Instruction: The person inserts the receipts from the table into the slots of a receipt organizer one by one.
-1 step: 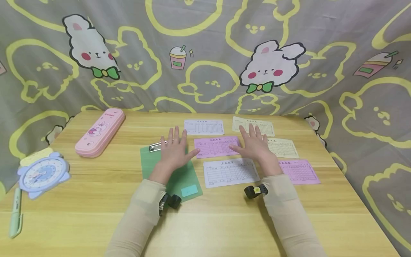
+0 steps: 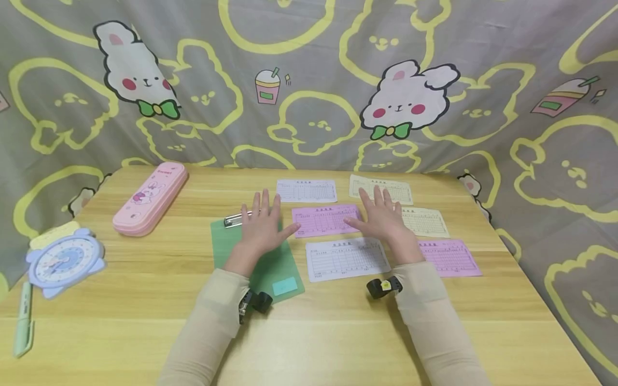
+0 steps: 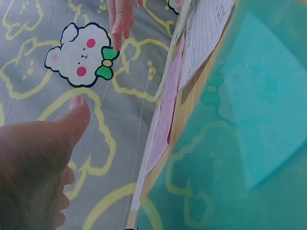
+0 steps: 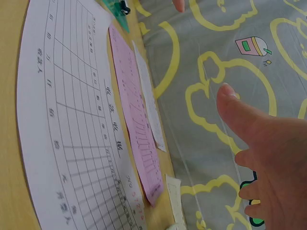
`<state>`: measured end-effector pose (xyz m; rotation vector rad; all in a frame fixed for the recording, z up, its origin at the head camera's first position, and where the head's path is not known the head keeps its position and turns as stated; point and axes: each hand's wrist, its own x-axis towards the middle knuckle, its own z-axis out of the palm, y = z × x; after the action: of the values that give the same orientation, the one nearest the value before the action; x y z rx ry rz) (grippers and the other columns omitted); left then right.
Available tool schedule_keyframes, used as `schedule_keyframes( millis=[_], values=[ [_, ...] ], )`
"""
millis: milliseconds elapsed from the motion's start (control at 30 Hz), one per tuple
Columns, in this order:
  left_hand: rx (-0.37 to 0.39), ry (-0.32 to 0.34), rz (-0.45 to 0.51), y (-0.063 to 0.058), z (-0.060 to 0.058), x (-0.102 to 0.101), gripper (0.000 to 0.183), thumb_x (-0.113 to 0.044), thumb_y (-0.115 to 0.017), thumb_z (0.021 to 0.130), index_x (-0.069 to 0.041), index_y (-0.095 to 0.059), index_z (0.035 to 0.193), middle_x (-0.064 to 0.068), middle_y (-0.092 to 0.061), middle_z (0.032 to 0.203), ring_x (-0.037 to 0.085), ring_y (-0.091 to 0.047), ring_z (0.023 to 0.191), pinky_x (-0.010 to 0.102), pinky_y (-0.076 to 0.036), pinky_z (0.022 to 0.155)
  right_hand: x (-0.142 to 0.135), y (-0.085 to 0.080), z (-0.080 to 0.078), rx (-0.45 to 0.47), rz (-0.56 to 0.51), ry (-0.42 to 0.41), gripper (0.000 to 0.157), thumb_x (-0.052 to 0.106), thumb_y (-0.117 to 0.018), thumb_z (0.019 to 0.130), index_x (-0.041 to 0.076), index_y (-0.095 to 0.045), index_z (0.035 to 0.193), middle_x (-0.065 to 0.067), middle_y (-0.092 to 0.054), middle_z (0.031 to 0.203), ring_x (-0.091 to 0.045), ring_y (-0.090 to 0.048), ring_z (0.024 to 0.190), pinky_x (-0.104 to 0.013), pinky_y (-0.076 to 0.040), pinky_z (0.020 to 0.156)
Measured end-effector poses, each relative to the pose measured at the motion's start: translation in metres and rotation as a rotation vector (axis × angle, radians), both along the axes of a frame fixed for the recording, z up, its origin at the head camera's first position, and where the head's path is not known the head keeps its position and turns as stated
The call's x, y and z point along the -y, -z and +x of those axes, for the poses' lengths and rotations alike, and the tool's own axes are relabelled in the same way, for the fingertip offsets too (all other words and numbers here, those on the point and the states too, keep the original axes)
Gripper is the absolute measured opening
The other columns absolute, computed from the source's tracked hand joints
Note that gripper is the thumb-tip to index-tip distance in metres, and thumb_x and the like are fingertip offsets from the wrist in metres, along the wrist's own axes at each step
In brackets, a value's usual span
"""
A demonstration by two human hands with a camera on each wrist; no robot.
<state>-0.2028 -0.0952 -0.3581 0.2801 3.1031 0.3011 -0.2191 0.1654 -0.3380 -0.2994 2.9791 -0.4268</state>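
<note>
My left hand (image 2: 260, 231) is spread flat above a green clipboard (image 2: 277, 265), fingers straight and thumb out to the side. It covers part of the board and its metal clip (image 2: 233, 220). The right hand (image 2: 386, 221), likewise spread and holding nothing, hovers over several printed form slips. Closest to it are a pink slip (image 2: 321, 222) at the thumb, a cream slip (image 2: 427, 222) partly behind the palm, and another cream slip (image 2: 357, 187) under the fingertips. A white slip (image 4: 67, 120) fills much of the right wrist view, below that hand.
Another white slip (image 2: 306, 191) lies at the back, and a second pink slip (image 2: 454, 258) at the right. On the left are a pink pencil case (image 2: 153, 201), a blue clock-like dial (image 2: 65, 262), a yellow piece (image 2: 50, 236) behind it and a green marker (image 2: 23, 321). A patterned curtain (image 2: 318, 69) borders the table.
</note>
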Motion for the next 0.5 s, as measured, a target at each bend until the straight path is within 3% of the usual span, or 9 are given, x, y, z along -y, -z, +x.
schedule_keyframes(
  millis=[300, 500],
  values=[
    [-0.012, -0.005, 0.032, 0.001, -0.002, 0.007, 0.086, -0.064, -0.035, 0.079, -0.009, -0.007, 0.139, 0.017, 0.01, 0.14, 0.029, 0.016, 0.124, 0.053, 0.007, 0.094, 0.0, -0.002, 0.001, -0.009, 0.017, -0.004, 0.09, 0.064, -0.044, 0.075, 0.014, -0.006, 0.14, -0.02, 0.007, 0.14, -0.036, 0.012, 0.124, -0.056, 0.005, 0.092],
    [-0.035, -0.015, 0.065, 0.0, -0.007, 0.026, 0.085, -0.063, -0.037, 0.079, -0.007, -0.013, 0.138, 0.019, 0.006, 0.14, 0.032, 0.012, 0.125, 0.055, 0.005, 0.094, -0.012, -0.008, 0.004, -0.059, 0.025, -0.048, 0.09, 0.062, -0.046, 0.075, 0.012, -0.009, 0.139, -0.02, 0.004, 0.14, -0.038, 0.008, 0.124, -0.058, 0.001, 0.092]
  ],
)
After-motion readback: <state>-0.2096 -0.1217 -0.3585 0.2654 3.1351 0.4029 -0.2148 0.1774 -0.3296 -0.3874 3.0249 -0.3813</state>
